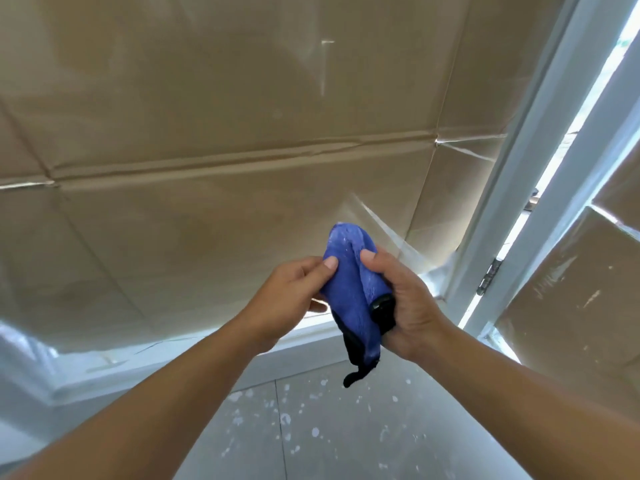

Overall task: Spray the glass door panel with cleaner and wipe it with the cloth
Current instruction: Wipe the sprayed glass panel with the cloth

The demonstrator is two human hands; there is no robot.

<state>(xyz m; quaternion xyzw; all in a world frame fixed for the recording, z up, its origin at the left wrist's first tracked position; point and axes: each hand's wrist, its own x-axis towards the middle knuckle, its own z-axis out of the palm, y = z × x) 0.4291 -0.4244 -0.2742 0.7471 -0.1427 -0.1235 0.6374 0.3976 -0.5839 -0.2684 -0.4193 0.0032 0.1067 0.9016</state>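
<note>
Both hands (349, 299), gripping blue cloth (349, 292) between

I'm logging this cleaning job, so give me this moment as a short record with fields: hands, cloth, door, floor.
left hand: left hand pinches the blue cloth with its thumb on top
right hand: right hand grips the cloth's other side, a black object against its palm
cloth: bunched, held off the glass, black edge hanging down
glass door panel: glass door panel backed with brown cardboard
door frame: white door frame, hinge visible
floor: grey floor with white specks
spray bottle: not identifiable
</note>
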